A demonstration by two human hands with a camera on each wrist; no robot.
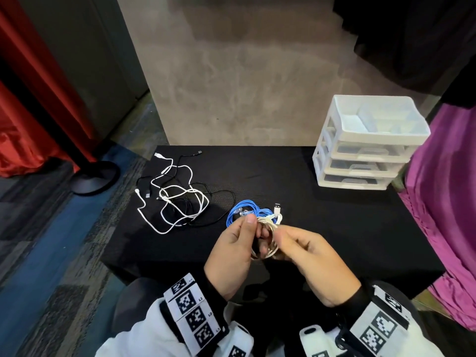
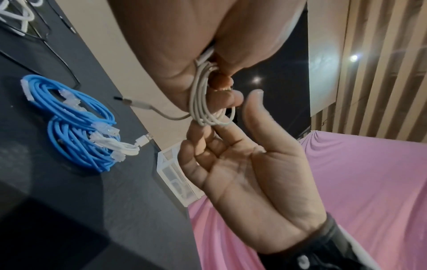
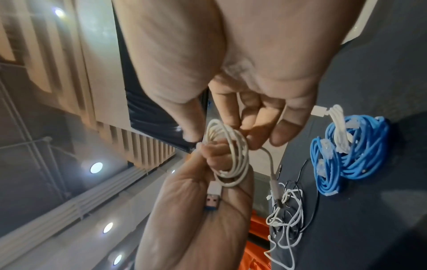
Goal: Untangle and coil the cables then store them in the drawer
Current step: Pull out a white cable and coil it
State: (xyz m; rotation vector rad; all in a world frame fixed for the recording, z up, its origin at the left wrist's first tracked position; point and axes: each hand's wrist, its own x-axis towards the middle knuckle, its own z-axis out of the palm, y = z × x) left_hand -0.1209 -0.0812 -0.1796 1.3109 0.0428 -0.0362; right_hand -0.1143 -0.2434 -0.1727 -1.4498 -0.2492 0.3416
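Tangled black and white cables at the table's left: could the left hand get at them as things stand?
Probably not yet. The path to the tangled cables looks clear across the table, but the left hand has its grip on the white coil, shared with the right hand.

A black worktop (image 1: 296, 176) stands in front of me. On its left part lies a loose tangle of white and black cables (image 1: 177, 199), and near the middle, just beyond my hands, lie coiled blue cables (image 1: 240, 215) with a small white coiled cable (image 2: 122, 146) resting against them. At the far right corner stands a white plastic drawer unit (image 1: 365, 143).
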